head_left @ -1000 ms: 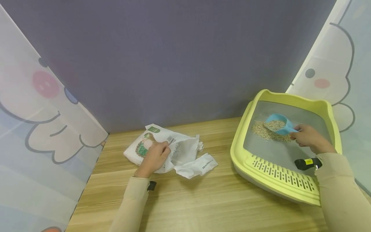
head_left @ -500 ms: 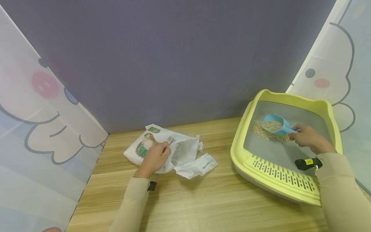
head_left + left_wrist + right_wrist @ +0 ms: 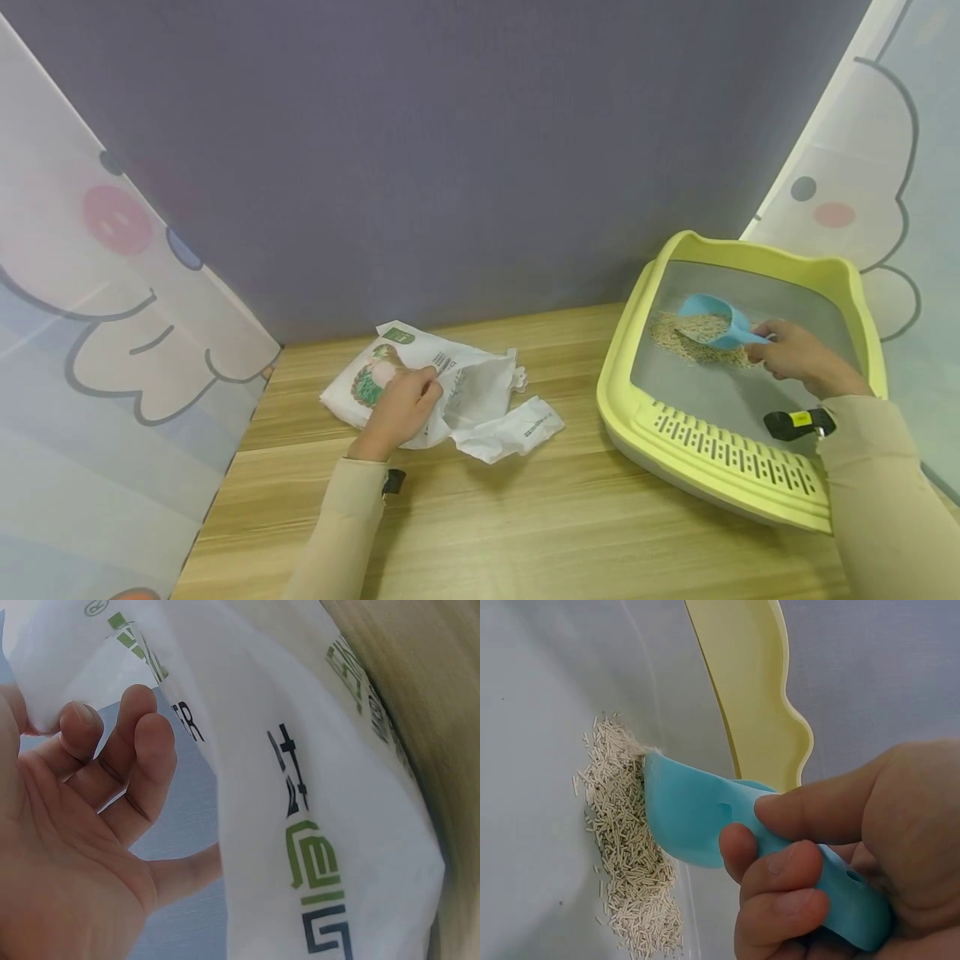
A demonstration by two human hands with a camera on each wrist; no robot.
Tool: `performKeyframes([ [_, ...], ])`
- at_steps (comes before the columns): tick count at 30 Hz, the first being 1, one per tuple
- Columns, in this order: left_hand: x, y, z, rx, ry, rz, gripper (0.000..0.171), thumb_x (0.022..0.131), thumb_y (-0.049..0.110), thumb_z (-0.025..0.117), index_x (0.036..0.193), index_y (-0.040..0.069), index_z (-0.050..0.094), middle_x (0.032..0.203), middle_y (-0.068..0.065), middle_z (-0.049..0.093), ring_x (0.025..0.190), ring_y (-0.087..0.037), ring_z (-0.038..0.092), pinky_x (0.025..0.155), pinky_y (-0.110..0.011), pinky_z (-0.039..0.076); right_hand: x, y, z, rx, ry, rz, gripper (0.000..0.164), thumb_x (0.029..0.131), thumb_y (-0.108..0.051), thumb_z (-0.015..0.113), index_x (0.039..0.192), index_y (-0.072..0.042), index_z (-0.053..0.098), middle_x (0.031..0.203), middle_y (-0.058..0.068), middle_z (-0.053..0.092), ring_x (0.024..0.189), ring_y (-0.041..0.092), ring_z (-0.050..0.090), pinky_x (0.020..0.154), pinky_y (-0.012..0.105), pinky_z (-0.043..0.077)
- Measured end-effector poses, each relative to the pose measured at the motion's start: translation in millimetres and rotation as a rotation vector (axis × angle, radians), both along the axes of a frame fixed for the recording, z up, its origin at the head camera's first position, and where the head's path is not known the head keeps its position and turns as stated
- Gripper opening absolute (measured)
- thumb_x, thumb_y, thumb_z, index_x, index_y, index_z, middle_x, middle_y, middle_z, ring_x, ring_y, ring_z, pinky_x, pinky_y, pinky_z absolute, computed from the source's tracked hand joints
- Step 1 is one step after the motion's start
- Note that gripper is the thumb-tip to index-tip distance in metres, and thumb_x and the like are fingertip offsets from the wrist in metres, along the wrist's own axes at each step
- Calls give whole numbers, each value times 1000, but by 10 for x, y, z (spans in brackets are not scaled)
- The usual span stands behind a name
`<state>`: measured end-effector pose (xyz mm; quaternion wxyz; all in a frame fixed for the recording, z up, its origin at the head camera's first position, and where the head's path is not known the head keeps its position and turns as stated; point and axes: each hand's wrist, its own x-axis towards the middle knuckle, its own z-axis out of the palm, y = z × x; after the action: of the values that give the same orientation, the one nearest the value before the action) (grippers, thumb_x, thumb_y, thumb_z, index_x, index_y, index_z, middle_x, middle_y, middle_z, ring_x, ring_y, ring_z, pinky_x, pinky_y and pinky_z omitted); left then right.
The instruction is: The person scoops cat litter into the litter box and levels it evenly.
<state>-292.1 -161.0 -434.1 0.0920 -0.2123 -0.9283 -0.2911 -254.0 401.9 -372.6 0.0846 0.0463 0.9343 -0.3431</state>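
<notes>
Well apart from each other, the left hand [image 3: 401, 408] and the right hand [image 3: 798, 358] each hold something. The left pinches the loose edge of a white bag [image 3: 472, 392] between thumb and finger, while its other fingers curl loosely beside the plastic. The bag lies on the wood-grain table [image 3: 525, 533], its mouth gaping towards the yellow-rimmed tray, with a crumpled flap [image 3: 510, 429] spread out beside the opening. Green and black lettering shows on the plastic in the left wrist view. The right hand wraps its fingers round the handle of a blue scoop [image 3: 686, 810], its thumb pressed close to where the handle meets the bowl. That scoop is inside the yellow-rimmed tray [image 3: 618, 367], and pale pellets [image 3: 705, 327] fill part of its bowl. Its lip is right at a heap [image 3: 634, 847] of the same small, stick-like pellets on the grey floor of the tray; whether it touches them I cannot tell. A slotted yellow ledge [image 3: 731, 450] runs along the tray's near side. Both arms wear beige sleeves [image 3: 881, 492], and behind the table stands a plain purple-grey panel [image 3: 480, 167] between cartoon-printed sheets [image 3: 840, 183].
</notes>
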Motion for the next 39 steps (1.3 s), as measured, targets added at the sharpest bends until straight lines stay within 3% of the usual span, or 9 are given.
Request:
performKeyframes([
  [10,-10,-5,-28,-2,-7,7,26,96,15,52,71,16,45,61,3,39,60,-14,40,61,-30,36,-4,16,-31,13,11,5,44,107,-17,40,132,19,35,102,16,61,63,11,44,61,30,42],
  [23,-18,0,-32,13,20,-8,28,94,13,52,68,16,42,59,6,35,58,-13,37,59,-29,34,26,4,8,29,2,-19,51,106,-19,42,138,19,31,107,22,66,60,13,43,62,34,41],
  [32,-22,-10,-43,16,24,-5,28,94,13,52,68,16,42,59,6,35,57,-13,37,59,-29,34,38,-3,41,34,-1,-41,56,103,-17,46,142,19,29,96,9,66,57,12,41,61,33,39],
  [39,-15,-12,-28,13,25,-9,29,95,12,51,68,16,40,59,6,33,56,-11,34,57,-28,32,34,22,34,59,11,-55,51,99,-15,48,137,17,36,93,7,65,60,13,44,62,33,38],
])
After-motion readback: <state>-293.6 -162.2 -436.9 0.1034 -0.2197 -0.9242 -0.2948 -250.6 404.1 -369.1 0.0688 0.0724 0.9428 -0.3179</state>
